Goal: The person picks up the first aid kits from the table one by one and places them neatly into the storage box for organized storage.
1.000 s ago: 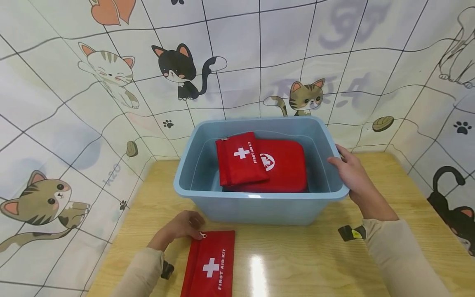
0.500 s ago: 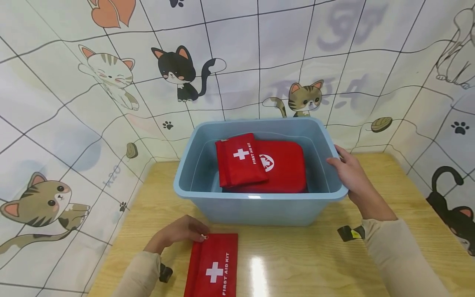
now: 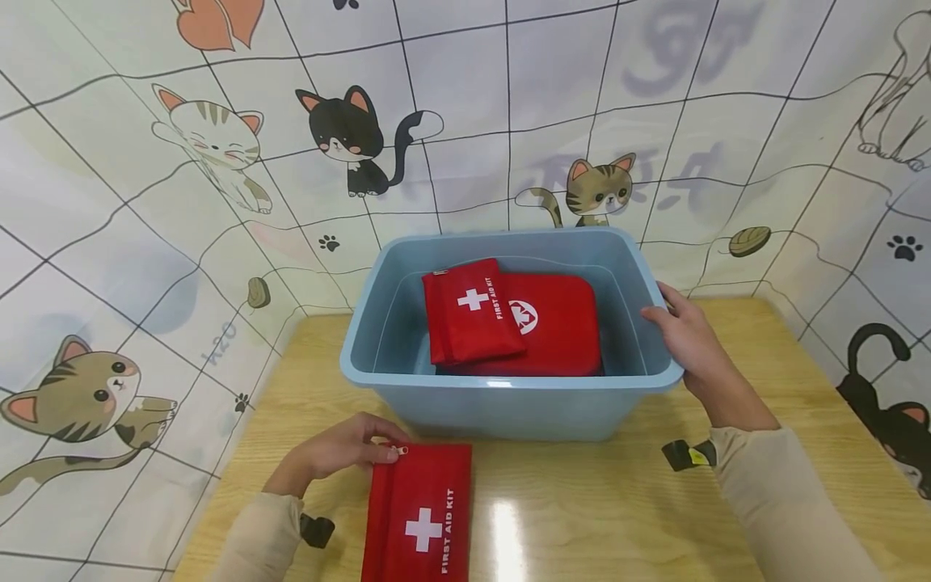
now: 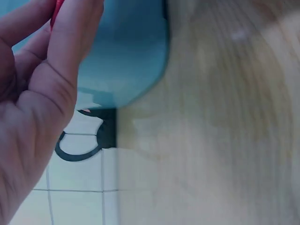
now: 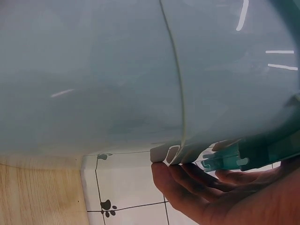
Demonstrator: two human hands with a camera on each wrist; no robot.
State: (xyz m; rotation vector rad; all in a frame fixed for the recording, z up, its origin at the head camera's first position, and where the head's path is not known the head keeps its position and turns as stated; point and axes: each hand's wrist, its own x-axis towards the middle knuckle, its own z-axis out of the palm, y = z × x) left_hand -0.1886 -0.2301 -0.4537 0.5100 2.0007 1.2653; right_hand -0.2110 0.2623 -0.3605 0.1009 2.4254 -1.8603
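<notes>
A flat red first aid pouch [image 3: 420,513] with a white cross and a zip lies at the front of the table, its lower end cut off by the frame. My left hand [image 3: 347,444] pinches its upper left corner near the zip pull; in the left wrist view a sliver of red [image 4: 56,10] shows between the fingers. A blue-grey plastic tub [image 3: 502,412] stands behind the pouch. On the tub's right rim my right hand [image 3: 687,339] grips with the thumb inside and the fingers outside. Inside lie a smaller first aid pouch [image 3: 465,319] and, partly under it, a red zip case [image 3: 563,331].
The wooden table [image 3: 567,509] meets a wall covering [image 3: 473,97] printed with cats and grid lines behind the tub and on both sides. Dark straps [image 3: 317,530] sit at the wrists.
The left hand has closed further over the pouch's corner, and the pouch has shifted slightly right and up in view. The right hand and tub stay put.
</notes>
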